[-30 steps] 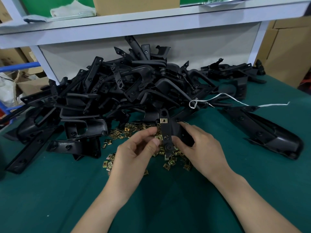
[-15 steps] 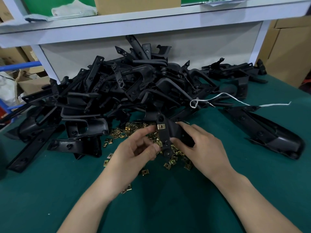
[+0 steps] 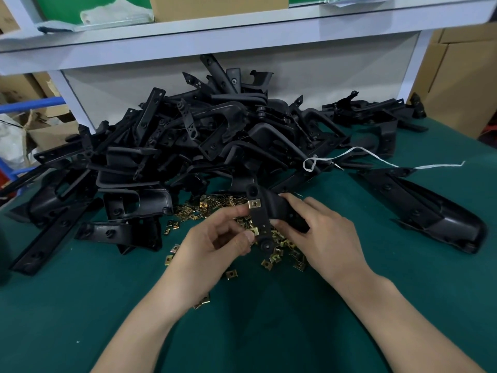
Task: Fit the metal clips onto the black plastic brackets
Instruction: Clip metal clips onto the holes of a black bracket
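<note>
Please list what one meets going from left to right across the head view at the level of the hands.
A loose bracket, left hand pinching a clip, held bracket, right hand, long black bracket.

A dark green table cover [image 3: 80,305] is spread over the whole work surface. Across the far side a white shelf [image 3: 242,36] is carried on white uprights, w/ a pale back panel [image 3: 322,71] set beneath it. On the shelf, a cardboard box [image 3: 215,6] is seen at centre, a crumpled white cloth [image 3: 113,16] to its left, and a green sheet [image 3: 59,6] behind that. A white string [image 3: 376,160] is laid on the far right of the table, knotted into a loop at its left end. Stacked cardboard cartons [image 3: 457,76] are seen off the table at far right. At far left, a blue tube [image 3: 29,106], approx. horizontal, is seen above more cardboard boxes [image 3: 48,130] and a white plastic bag [image 3: 13,146].
</note>
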The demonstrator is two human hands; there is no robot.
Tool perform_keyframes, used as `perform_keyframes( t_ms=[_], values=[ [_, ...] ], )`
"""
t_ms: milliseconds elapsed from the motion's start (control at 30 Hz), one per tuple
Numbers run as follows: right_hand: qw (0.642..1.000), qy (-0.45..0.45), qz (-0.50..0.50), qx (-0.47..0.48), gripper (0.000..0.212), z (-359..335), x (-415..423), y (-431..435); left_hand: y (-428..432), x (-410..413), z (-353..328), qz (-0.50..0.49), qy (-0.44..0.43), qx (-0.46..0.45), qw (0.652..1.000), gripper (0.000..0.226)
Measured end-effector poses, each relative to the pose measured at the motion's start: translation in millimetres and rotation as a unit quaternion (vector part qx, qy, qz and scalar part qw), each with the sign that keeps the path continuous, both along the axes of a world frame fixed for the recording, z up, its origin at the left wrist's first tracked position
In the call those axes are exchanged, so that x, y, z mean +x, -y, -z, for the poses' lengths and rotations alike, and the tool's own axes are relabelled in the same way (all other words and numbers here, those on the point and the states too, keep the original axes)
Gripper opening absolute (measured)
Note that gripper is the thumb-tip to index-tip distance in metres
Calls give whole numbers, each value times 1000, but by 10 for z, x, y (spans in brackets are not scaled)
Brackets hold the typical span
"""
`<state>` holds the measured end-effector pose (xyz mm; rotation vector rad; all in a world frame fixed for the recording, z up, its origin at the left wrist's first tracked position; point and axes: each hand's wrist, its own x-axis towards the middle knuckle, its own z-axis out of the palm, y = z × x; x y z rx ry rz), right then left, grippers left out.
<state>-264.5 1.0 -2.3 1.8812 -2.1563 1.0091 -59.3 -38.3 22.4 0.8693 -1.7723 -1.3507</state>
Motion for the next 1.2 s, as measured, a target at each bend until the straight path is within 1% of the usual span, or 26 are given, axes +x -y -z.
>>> perform_keyframes(
  t_ms=[133, 267, 333, 433, 633, 700, 900, 1200],
  values=[
    [1000, 3, -9, 12, 53, 3, 4, -10, -10, -20, 31, 3, 4, 4, 1000, 31],
    [999, 52, -9, 4, 50, 25, -25, 12, -12, -75, 50, -18, -41, 28, 999, 30],
    [997, 75, -11, -1, 51, 36, -27, 20, -31, -118, 61, -19, -93, 65, 993, 27],
    [996, 83, -9, -10, 51, 43, -27, 23, -61, -160, 68, -8, -165, 145, 976, 28],
    [996, 87, -17, -11, 50, 63, -15, 39, -94, -189, 30, 42, -215, 255, 942, 29],
    [996, 90, -15, -9, 50, 70, -17, 48, -98, -201, 28, 42, -215, 262, 940, 29],
    [995, 94, -13, -8, 50, 68, 3, 39, -105, -216, 46, 29, -212, 246, 945, 31],
    [995, 98, -10, -13, 51, 63, 20, 34, -93, -216, 80, 38, -201, 236, 950, 28]
  ],
)
